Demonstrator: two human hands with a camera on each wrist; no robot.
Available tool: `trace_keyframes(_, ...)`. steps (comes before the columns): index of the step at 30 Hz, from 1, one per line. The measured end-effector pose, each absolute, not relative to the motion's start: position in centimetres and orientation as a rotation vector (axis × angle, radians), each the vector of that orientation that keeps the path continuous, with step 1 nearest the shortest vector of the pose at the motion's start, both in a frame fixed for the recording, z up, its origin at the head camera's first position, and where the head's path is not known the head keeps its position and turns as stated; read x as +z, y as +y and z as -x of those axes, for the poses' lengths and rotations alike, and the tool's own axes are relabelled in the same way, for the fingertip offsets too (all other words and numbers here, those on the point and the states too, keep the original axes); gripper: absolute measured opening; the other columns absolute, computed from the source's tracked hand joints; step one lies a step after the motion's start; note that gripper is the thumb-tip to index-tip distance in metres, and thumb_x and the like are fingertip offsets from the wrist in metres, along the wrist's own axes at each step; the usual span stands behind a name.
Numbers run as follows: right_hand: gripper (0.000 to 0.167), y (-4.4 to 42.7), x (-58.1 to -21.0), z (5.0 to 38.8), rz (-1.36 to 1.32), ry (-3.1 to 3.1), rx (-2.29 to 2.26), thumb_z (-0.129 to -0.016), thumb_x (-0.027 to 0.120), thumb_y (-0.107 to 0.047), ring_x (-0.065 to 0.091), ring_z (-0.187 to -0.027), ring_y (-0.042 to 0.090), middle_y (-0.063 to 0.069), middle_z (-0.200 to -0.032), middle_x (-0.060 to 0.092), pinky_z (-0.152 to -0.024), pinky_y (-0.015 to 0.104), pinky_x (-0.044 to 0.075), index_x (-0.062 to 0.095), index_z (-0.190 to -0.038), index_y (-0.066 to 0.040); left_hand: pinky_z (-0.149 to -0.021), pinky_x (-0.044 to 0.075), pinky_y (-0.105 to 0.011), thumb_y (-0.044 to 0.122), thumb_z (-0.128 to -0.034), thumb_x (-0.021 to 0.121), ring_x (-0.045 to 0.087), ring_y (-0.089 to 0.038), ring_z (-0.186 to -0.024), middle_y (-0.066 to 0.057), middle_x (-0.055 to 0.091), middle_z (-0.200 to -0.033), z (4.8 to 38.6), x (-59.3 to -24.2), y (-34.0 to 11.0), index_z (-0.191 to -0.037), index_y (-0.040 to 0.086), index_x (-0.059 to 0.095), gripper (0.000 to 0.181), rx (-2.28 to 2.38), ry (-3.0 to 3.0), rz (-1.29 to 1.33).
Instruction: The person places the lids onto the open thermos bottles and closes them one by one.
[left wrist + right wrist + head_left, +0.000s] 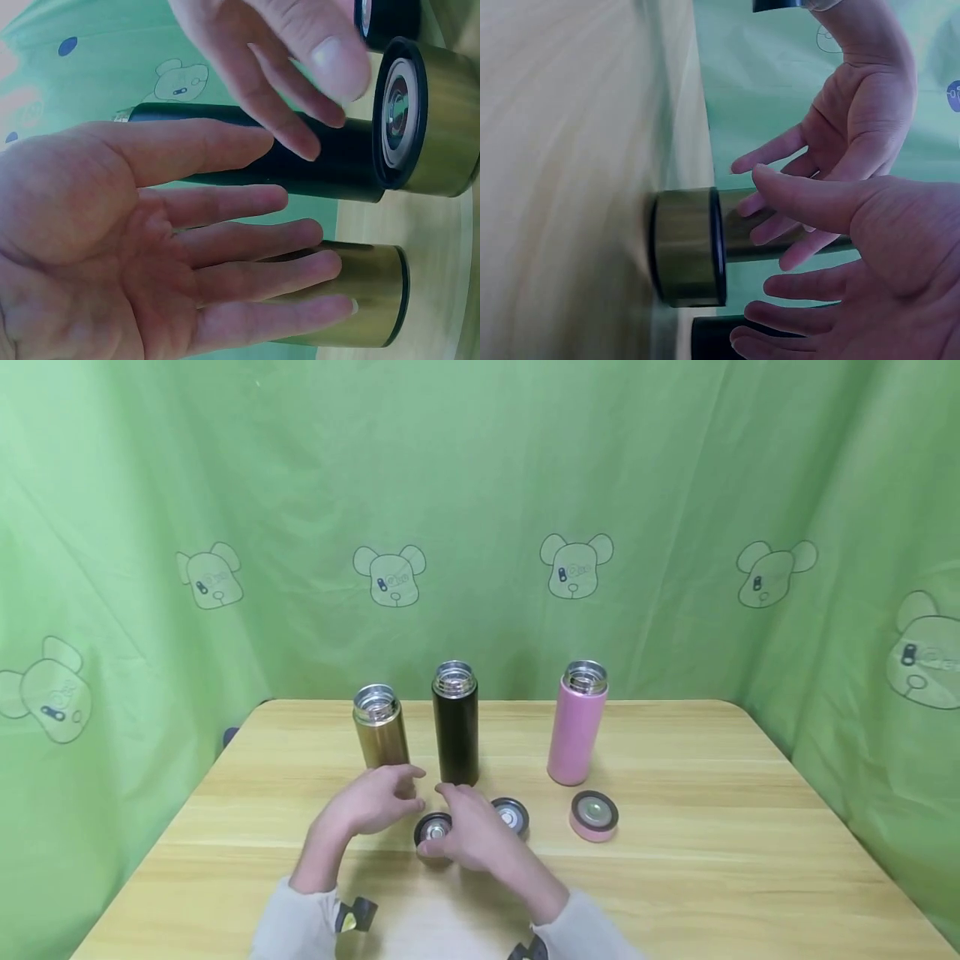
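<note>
Black bottle (457,739), pink bottle (575,735) and shorter gold bottle (384,740) stand upright on the table (697,793), all mouths uncovered; from my distant post I judge the opening complete, with no lid yet fitted; steel walls show inside, but contents I cannot make out; the left hand (378,799) is before the gold bottle, fingers extended, grasping nothing; the right hand (478,832) is also released, fingers loose near the gold lid (433,830); this one, the pink lid (593,818) and the black lid (513,817) lie inner side up before the bottles.
</note>
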State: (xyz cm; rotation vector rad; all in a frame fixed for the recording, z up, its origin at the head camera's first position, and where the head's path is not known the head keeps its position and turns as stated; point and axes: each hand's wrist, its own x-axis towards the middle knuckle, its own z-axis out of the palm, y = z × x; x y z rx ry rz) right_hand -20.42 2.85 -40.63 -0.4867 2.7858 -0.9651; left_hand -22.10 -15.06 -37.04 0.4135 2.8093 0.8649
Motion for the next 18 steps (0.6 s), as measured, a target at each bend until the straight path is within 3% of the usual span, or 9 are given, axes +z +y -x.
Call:
trace_keyframes(6,0.089,2.6,-41.3,20.3,0.558,2.778,-0.929,-0.073,0.09,-0.032,0.046,-0.139,0.043,0.024,-0.148,0.051,-0.115,0.059,0.037,0.049,-0.145,0.0,-0.102,0.05,-0.055,0.021,-0.0924,0.072,0.065,-0.036,-0.12,-0.016,0.071,-0.124,22.3,-37.5,-15.7,-0.133,0.006,0.063,0.045,0.862,2.793,-0.429)
trace_keyframes(18,0.082,2.3,-42.3,20.4,0.669,2.81,-0.752,-0.066,0.092,-0.024,0.058,-0.126,0.034,0.014,-0.135,0.063,-0.108,0.049,0.047,0.057,-0.139,-0.006,-0.099,0.052,-0.053,0.022,-0.0954,0.067,0.067,-0.032,-0.114,-0.011,0.073,-0.118,22.4,-37.2,-16.5,-0.121,0.007,0.07,0.03,0.855,2.795,-0.444)
